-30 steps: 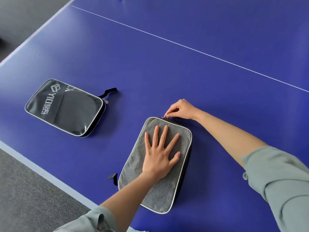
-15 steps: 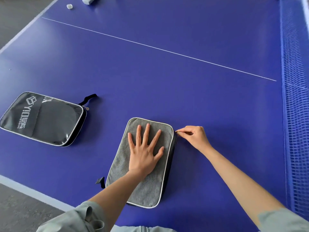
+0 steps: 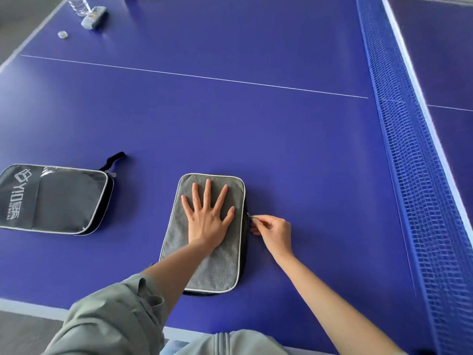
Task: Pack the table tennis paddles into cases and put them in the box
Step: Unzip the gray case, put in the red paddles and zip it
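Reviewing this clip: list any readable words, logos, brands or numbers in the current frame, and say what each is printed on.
"YIO", in large white letters beside a white cube-shaped logo, on the black case.
Further white characters after "YIO", with a smaller line beneath: too blurred to read.
Grey case: no text shows.
Bottle at the far edge of the table: no readable label.

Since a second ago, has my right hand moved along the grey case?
Yes. The right hand, pinching the zipper pull, went from the grey case's far corner to midway down its right edge, toward you; the left hand presses the case flat.
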